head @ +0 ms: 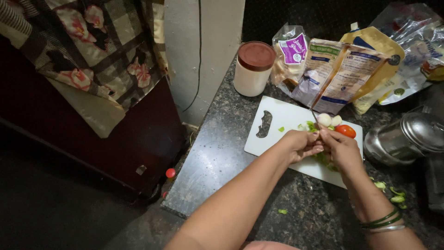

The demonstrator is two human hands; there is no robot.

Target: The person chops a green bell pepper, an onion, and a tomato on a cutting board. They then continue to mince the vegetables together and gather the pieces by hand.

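A white cutting board (277,121) with a handle slot lies on the dark speckled counter (217,157). My left hand (301,144) is curled on the board, pressing down on green vegetable pieces (311,127). My right hand (340,148), with green and silver bangles on the wrist, grips a knife (315,116) whose thin blade points away over the greens. Just beyond the blade lie white garlic cloves (329,120) and a red tomato (346,131). More chopped greens are mostly hidden under my hands.
A white jar with a brown lid (252,68) stands behind the board. Several food packets (337,69) lean at the back. A steel pot with lid (407,136) sits to the right. Green scraps (393,194) lie on the counter. The counter's left edge drops to the floor, where a small red object (170,173) lies.
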